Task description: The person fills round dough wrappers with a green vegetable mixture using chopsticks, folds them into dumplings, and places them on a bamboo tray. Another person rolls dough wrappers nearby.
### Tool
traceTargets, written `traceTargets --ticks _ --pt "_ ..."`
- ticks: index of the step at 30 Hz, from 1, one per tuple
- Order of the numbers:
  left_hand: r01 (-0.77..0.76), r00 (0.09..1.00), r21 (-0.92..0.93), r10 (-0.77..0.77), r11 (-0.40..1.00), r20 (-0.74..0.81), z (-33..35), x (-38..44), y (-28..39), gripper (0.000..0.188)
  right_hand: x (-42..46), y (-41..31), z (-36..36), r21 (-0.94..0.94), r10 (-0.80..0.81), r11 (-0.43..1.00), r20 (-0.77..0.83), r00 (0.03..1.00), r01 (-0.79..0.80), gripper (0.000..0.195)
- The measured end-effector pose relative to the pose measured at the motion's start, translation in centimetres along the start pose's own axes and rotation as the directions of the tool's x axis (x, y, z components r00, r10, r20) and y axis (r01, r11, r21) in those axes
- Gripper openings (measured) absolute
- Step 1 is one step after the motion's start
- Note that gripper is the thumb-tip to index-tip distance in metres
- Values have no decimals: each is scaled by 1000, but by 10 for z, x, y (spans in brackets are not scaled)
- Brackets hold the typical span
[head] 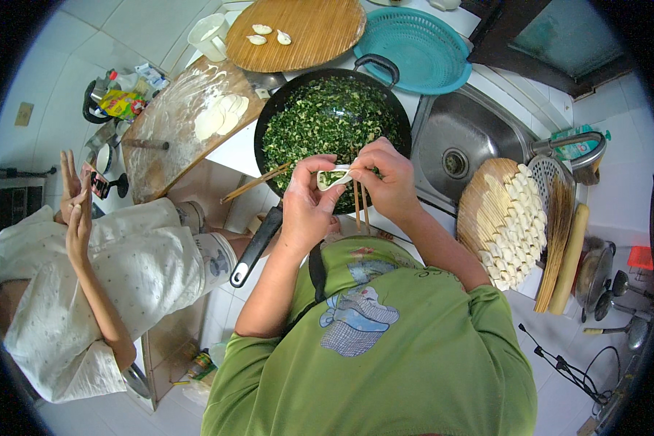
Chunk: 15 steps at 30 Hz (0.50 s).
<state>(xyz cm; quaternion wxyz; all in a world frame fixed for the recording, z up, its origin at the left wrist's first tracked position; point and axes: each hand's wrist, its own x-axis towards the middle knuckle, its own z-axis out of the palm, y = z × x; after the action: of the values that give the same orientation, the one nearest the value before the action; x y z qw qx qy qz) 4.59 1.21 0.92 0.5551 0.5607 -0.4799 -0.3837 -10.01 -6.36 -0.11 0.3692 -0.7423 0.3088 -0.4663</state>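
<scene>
Between both hands, above the near edge of a black wok (261,125), is a partly folded dumpling (332,177) with green filling showing in its opening. My left hand (310,201) cups it from the left, thumb below and index finger on top. The fingertips of my right hand (384,177) pinch the wrapper's right edge. Chopped green filling (332,114) with pale bits fills much of the wok. One pair of wooden chopsticks (259,182) rests across the wok's left rim; another pair (361,207) sticks out below my right hand.
A floured board (158,125) holds round wrappers (220,117) and a rolling pin (147,144). Three dumplings lie on a bamboo tray (316,32), beside a teal basket (414,49). Right are a sink (468,131) and a dumpling-covered board (477,207). Another person (103,267) stands left, hands together.
</scene>
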Motion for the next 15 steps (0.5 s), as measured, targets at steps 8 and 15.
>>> traceTargets --ticks 8,15 --pt "-97 994 291 108 952 -24 -3 -1 16 14 -5 1 -3 31 86 996 36 996 -87 19" --pt "-225 972 316 235 922 6 -3 2 6 12 0 -5 -3 71 86 993 57 995 -90 18"
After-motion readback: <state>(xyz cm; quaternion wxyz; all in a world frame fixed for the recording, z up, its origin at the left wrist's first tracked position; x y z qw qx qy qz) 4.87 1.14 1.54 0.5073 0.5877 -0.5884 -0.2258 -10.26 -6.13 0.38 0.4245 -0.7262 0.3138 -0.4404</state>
